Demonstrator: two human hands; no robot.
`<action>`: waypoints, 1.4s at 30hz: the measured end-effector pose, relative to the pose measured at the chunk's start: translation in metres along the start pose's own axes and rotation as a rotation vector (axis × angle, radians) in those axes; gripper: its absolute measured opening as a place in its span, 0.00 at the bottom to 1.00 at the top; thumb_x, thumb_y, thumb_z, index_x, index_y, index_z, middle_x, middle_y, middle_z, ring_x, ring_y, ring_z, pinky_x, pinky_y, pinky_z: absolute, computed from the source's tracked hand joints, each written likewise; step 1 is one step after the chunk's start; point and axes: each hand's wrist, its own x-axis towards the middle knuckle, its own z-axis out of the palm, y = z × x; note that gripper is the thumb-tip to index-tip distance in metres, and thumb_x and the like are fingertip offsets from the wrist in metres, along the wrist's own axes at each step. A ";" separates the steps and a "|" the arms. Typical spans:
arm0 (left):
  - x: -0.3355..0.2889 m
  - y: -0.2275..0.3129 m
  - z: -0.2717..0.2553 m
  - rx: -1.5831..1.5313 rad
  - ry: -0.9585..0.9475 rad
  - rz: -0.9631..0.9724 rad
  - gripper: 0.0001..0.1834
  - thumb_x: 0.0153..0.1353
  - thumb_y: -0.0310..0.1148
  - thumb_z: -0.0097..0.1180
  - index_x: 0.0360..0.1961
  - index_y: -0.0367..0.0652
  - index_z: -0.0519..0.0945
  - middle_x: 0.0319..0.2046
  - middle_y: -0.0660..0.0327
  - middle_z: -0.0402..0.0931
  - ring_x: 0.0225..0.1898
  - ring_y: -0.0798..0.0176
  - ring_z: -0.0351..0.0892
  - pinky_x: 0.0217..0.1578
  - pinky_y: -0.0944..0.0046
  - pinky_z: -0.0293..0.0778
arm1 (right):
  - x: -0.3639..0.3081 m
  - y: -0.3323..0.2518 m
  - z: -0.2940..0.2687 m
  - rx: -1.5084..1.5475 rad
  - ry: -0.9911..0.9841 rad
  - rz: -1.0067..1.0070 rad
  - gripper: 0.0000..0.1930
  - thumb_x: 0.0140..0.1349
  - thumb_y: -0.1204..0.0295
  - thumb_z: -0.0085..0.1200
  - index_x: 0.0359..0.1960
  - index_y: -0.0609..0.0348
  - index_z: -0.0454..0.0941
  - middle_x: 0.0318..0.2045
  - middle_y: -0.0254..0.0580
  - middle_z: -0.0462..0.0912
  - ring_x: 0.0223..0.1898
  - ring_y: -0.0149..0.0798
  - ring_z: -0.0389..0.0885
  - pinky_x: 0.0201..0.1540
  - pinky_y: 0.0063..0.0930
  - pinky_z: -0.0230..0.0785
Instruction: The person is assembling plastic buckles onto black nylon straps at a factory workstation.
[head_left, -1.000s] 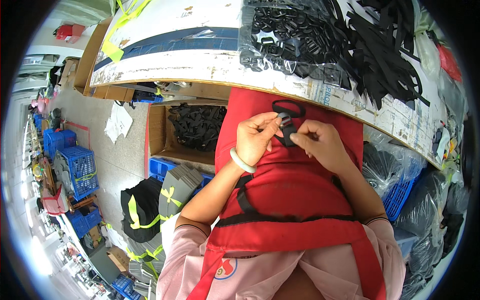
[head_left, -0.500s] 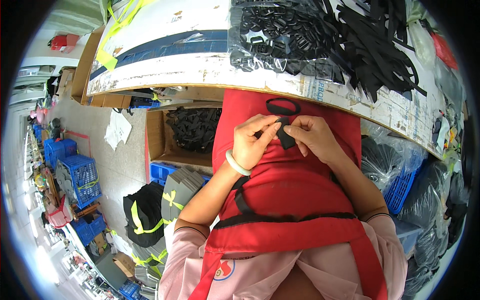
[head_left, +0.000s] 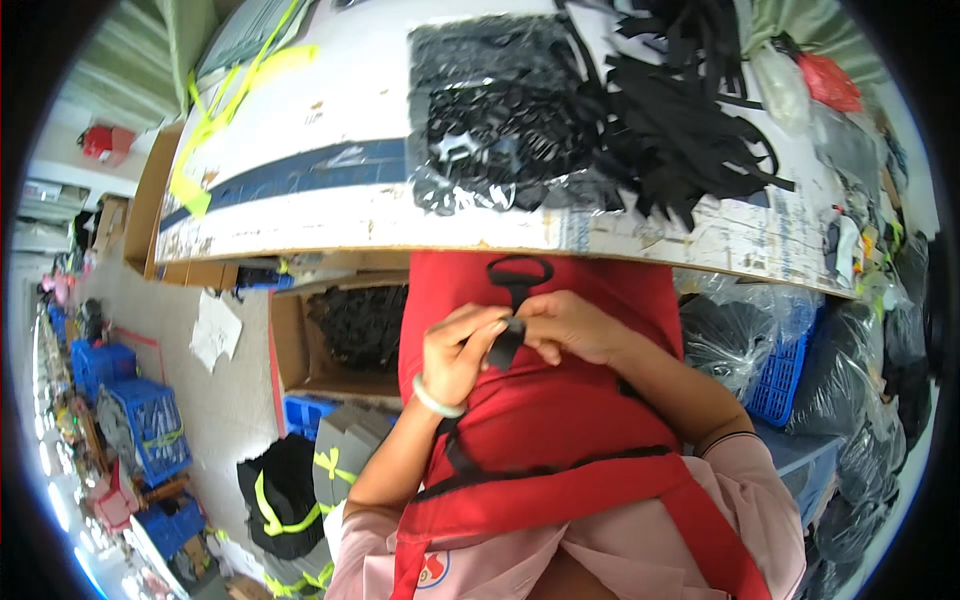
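Observation:
Over the red apron (head_left: pixel 560 400) on my lap, both hands pinch a short black webbing strap (head_left: pixel 507 350). My left hand (head_left: pixel 452 358), with a pale bangle at the wrist, grips it between thumb and fingers. My right hand (head_left: pixel 572 326) has its bent fingers closed on the strap from the other side. Beyond the fingers, a black loop (head_left: pixel 520 268) lies on the apron near the table edge and seems joined to the strap. Whether a buckle is between my fingers is hidden.
On the white table (head_left: pixel 330 225) lie a clear bag of black buckles (head_left: pixel 520 135), a heap of black strips (head_left: pixel 690 130) and a neon-yellow strap (head_left: pixel 190 190). A carton of black pieces (head_left: pixel 290 345) stands below left. Blue crates (head_left: pixel 785 370) and plastic bags crowd the right.
My view has shifted, showing more of the table. Both hands remain on the strap, the right now closer to the left. The loop's narrow stem toward my fingers now shows.

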 end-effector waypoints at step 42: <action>0.009 -0.025 -0.018 -0.790 -0.093 -0.409 0.14 0.68 0.24 0.43 0.53 0.32 0.70 0.48 0.50 0.75 0.48 0.54 0.79 0.49 0.61 0.78 | -0.027 -0.052 0.017 -0.616 -0.031 -0.125 0.08 0.65 0.74 0.49 0.37 0.64 0.80 0.21 0.38 0.80 0.17 0.25 0.76 0.23 0.16 0.70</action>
